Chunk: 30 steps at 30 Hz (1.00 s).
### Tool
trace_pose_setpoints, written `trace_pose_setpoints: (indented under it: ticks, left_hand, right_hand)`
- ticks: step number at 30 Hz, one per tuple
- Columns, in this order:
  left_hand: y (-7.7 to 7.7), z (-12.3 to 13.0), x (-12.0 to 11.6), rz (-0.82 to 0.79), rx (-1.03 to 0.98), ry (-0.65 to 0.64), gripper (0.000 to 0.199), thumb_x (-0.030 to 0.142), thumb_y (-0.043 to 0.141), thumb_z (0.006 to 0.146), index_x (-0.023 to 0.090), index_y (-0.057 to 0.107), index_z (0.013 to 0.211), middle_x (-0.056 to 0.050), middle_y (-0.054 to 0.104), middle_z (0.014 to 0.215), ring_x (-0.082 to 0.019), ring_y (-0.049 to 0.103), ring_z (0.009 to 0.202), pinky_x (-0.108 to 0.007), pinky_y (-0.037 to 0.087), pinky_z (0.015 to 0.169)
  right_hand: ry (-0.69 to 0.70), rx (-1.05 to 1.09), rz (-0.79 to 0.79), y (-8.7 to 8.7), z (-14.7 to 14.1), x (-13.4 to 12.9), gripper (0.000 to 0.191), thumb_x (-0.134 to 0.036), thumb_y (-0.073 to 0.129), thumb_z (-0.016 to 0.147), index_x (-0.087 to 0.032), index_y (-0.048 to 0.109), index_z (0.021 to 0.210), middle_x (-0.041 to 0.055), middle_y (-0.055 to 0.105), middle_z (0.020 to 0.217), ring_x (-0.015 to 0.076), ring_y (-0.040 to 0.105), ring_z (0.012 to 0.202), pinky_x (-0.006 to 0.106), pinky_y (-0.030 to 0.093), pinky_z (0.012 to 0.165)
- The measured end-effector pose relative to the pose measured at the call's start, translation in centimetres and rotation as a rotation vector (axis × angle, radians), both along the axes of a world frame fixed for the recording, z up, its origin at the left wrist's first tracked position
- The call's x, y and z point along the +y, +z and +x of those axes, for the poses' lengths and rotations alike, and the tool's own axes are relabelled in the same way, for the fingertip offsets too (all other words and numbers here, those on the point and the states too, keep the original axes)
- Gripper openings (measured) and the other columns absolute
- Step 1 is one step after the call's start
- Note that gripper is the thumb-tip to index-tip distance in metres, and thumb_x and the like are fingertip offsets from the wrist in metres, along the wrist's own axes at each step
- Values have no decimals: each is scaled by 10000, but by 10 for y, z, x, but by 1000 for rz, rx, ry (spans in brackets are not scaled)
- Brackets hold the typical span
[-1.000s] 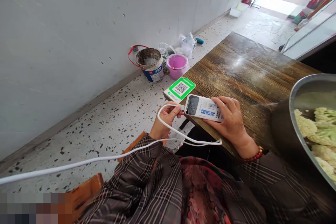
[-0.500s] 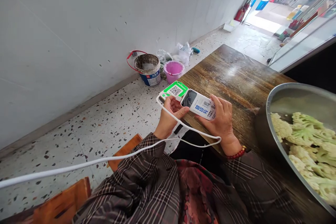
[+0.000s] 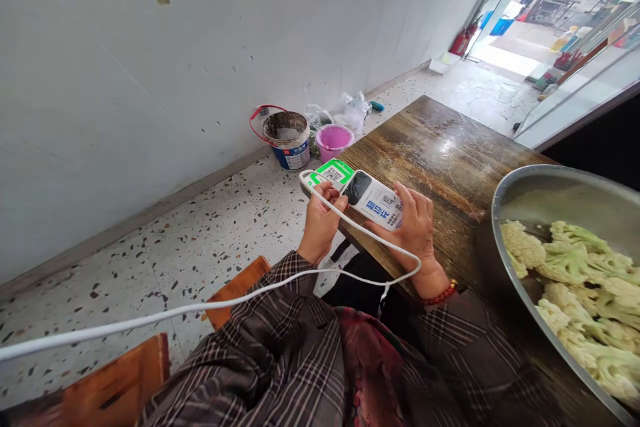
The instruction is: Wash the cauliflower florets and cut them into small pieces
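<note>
Your left fingers [image 3: 327, 197] are pinched narrow around 1 end of the white cable [image 3: 150, 317], right at the dark-windowed end of the white device [image 3: 374, 200]. Your right fingers [image 3: 413, 201] grip the device's other end, with the thumb along its near side, so it lies between your 2 sets of fingers, over the edge of the wooden tabletop [image 3: 435, 147]. The cable loops over your left fingers, passes below your right fingers and runs off to the left

Just beyond your left fingers sits the green and white QR card [image 3: 344, 168]. Farther out, on the floor [image 3: 225, 213], stand the pink bucket [image 3: 336, 139] and the blue and white bucket [image 3: 295, 155]. Well to the right of your right fingers, the metal basin [image 3: 570, 192] holds cauliflower [image 3: 575, 260]
</note>
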State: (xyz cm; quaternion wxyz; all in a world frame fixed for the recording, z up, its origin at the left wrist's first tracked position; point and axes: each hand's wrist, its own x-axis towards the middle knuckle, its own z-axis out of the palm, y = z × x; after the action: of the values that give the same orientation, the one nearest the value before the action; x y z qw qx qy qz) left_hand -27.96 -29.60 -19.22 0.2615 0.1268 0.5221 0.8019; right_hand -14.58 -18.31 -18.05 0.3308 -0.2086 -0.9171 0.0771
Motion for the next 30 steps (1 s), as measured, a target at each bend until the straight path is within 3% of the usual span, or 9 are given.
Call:
trace_pose_setpoints:
  ticks: [11,17,23,26,30]
  left_hand:
    - [2,-4,0,41,-46,27,435,177,721,672,192,491,1040,29,572,845,-71,566,705,-218,469,695]
    - [2,-13,7,-29,-60,50,394,195,697,684,184,494,1021,24,609,801,-72,568,627,-225,460,660]
    - [2,-12,11,-50,-15,-7,500,302,755,684,189,465,1075,27,594,801,-87,585,674,-243,466,706]
    - [1,-10,17,-91,5,18,605,254,807,616,189,459,1107,48,572,794,-72,565,694,-213,447,699]
    - [0,-14,20,-90,-38,-17,574,234,803,592,170,511,1082,30,594,826,-81,574,724,-230,459,715]
  right_hand:
    - [52,2,-117,-2,-4,-3,833,-541,636,785,-209,270,1456,131,575,1187,307,517,1070,499,411,949]
    - [82,-37,-184,-1,-4,-4,836,-569,634,790,-220,272,1458,113,585,1165,304,526,1044,499,425,938]
    - [73,-26,-187,-4,-4,0,877,-514,682,764,-207,253,1465,125,549,1233,304,495,1106,497,417,982]
    - [78,-19,-189,-4,-4,-2,880,-499,703,749,-204,273,1457,135,534,1251,311,486,1126,505,416,987]
    - [128,45,-233,-3,-3,0,856,-516,716,734,-197,333,1430,137,552,1220,302,508,1104,509,424,980]
